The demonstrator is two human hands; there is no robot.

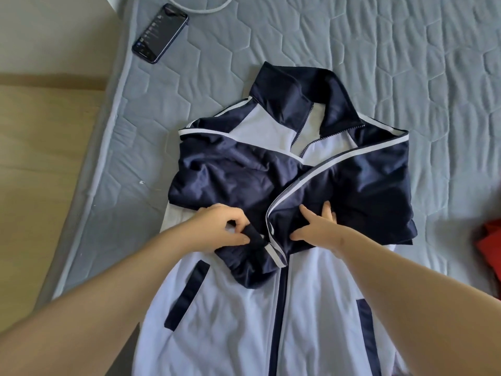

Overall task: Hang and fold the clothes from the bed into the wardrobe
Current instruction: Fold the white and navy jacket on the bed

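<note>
A navy and white track jacket [244, 308] lies front up on the grey quilted mattress [379, 63], collar pointing away from me. Both navy sleeves are folded across its chest and overlap in the middle. My left hand [219, 229] pinches the navy cuff of one sleeve near the zip line. My right hand [318, 226] lies on the other folded sleeve with fingers spread, pressing it flat. The wardrobe is out of view.
A dark phone [160, 32] rests near the mattress's far left edge, beside a grey cable [200, 8]. A red garment [490, 245] shows at the right edge. Tan floor [40, 158] lies beyond the mattress's left side.
</note>
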